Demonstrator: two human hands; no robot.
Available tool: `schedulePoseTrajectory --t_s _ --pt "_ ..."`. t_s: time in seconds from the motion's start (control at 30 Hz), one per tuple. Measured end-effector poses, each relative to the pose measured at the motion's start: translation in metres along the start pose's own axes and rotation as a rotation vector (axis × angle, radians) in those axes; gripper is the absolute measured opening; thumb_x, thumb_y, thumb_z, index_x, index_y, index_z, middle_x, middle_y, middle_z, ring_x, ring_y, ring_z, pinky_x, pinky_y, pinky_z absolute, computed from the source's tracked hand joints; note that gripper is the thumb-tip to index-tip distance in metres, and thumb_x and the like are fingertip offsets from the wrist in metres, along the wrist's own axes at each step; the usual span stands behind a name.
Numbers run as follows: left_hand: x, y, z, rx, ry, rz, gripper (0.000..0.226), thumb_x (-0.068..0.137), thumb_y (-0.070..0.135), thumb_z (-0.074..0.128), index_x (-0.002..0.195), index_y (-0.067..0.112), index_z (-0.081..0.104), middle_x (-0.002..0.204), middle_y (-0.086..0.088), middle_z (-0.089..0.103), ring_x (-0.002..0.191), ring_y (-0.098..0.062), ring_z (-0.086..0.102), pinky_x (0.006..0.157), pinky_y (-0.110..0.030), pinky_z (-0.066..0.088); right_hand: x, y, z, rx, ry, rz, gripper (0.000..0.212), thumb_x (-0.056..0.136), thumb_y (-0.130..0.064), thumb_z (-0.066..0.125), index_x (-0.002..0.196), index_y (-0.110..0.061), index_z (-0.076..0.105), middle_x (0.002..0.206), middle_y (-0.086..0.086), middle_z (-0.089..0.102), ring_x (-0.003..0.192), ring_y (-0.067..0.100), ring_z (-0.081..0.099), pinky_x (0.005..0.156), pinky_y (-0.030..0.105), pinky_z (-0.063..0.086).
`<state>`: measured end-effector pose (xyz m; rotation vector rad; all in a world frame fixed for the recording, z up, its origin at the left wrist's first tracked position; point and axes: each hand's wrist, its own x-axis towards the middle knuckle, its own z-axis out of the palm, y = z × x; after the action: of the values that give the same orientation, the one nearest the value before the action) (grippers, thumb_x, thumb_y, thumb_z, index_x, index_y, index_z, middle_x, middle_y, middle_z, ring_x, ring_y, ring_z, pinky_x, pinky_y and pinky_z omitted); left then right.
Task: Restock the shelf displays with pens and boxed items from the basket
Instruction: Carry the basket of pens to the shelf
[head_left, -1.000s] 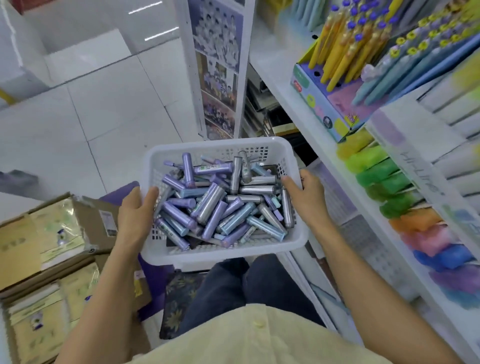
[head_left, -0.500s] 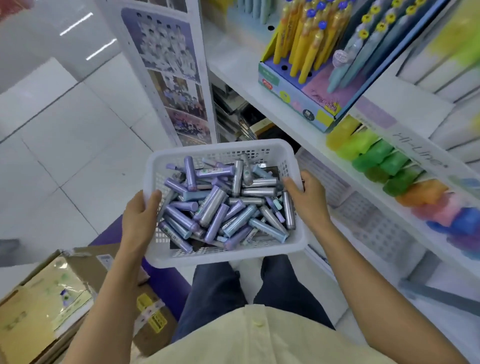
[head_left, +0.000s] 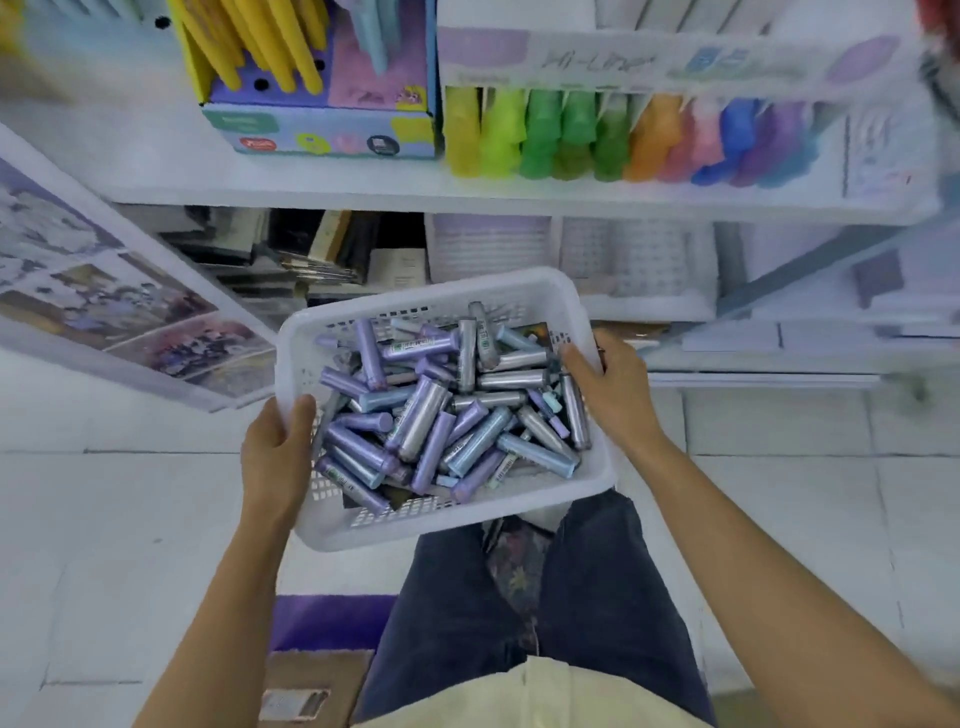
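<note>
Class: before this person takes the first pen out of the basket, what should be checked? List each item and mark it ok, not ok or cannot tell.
1. Basket gripped on both sides: ok; left hand and right hand each grip its rim.
2. A hand free for picking: not ok; both hold the basket.
3. Pens to restock: ok; a heap lies in the basket.
4. Shelf faced: ok; it lies straight ahead.
5. Matching slot for these pens: cannot tell.

**Shelf and floor**

White shelf (head_left: 311, 182) is carrying a pen box (head_left: 322, 130) with yellow pens standing in it, a highlighter row (head_left: 623, 140) sitting just beside it on the right. Stacked bins (head_left: 488, 249) are sitting on the level below. Tiled floor (head_left: 104, 519) is bearing a carton (head_left: 317, 680).
</note>
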<state>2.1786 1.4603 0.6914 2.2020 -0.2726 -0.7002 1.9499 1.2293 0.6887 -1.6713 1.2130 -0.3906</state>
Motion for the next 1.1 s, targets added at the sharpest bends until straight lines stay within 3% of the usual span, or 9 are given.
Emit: schedulePoseTrajectory --t_s 0.27,0.37,0.47,0.57,0.73,0.9,1.03,1.1 --pt "0.021 -0.039 0.118 0.070 -0.121 0.031 0.029 0.101 0.033 0.046 0.094 0.008 0.058 0.080 -0.005 0.064 0.071 -0.023 0.058 0.062 -0.036 0.043 0.016 0.114 -0.032 0.020 0.105 0.102 0.026 0.096 -0.021 0.058 0.082 0.001 0.056 0.065 -0.003 0.050 0.052 -0.003 0.044 0.052 0.011 0.035" --pt "0.032 -0.071 0.170 0.110 -0.136 0.014 0.026 0.100 0.032 0.047 0.088 0.011 0.057 0.076 -0.002 0.062 0.068 -0.019 0.056 0.059 -0.031 0.042 0.033 0.172 -0.032 -0.025 0.100 0.145 0.020 0.096 -0.022 0.059 0.081 -0.008 0.057 0.065 -0.003 0.053 0.053 -0.003 0.047 0.052 0.011 0.037" --pt "0.050 -0.107 0.221 0.133 -0.169 -0.004 0.026 0.100 0.033 0.048 0.082 0.016 0.055 0.075 -0.003 0.062 0.068 -0.023 0.057 0.059 -0.035 0.041 0.053 0.233 -0.023 -0.048 0.124 0.174 0.026 0.095 -0.023 0.060 0.073 -0.014 0.049 0.063 -0.003 0.050 0.051 -0.001 0.047 0.049 0.012 0.036" --pt "0.076 -0.148 0.269 0.197 -0.212 -0.008 0.029 0.100 0.036 0.046 0.083 0.014 0.055 0.075 -0.006 0.062 0.072 -0.030 0.058 0.063 -0.040 0.041 0.072 0.296 -0.004 -0.055 0.143 0.199 0.031 0.095 -0.022 0.060 0.070 -0.013 0.044 0.062 0.001 0.046 0.052 0.007 0.042 0.047 0.015 0.034" --pt "0.121 -0.229 0.350 0.281 -0.194 -0.065 0.042 0.101 0.044 0.038 0.091 0.006 0.052 0.076 -0.007 0.056 0.072 -0.030 0.053 0.065 -0.038 0.036 0.102 0.407 0.041 -0.058 0.157 0.241 0.036 0.096 -0.020 0.059 0.066 -0.019 0.038 0.057 -0.005 0.042 0.046 0.000 0.041 0.045 0.013 0.032" --pt "0.159 -0.311 0.421 0.383 -0.184 -0.085 0.039 0.102 0.040 0.037 0.082 0.007 0.045 0.072 -0.012 0.055 0.063 -0.027 0.049 0.059 -0.037 0.034 0.131 0.512 0.087 -0.121 0.146 0.301 0.030 0.096 -0.024 0.058 0.072 -0.013 0.043 0.059 0.000 0.049 0.052 0.011 0.045 0.047 0.019 0.035" --pt "0.188 -0.363 0.468 0.415 -0.154 -0.091 0.036 0.102 0.041 0.036 0.094 0.008 0.048 0.076 -0.007 0.054 0.066 -0.026 0.048 0.061 -0.035 0.034 0.152 0.585 0.124 -0.117 0.163 0.347 0.028 0.096 -0.025 0.058 0.080 -0.003 0.050 0.068 0.011 0.058 0.060 0.021 0.053 0.056 0.032 0.042" --pt "0.204 -0.390 0.491 0.414 -0.133 -0.094 0.036 0.102 0.042 0.036 0.095 0.009 0.048 0.080 -0.009 0.054 0.071 -0.027 0.048 0.065 -0.036 0.035 0.165 0.618 0.143 -0.119 0.169 0.352 0.030 0.096 -0.025 0.058 0.080 -0.001 0.050 0.070 0.014 0.058 0.061 0.021 0.051 0.056 0.032 0.040"
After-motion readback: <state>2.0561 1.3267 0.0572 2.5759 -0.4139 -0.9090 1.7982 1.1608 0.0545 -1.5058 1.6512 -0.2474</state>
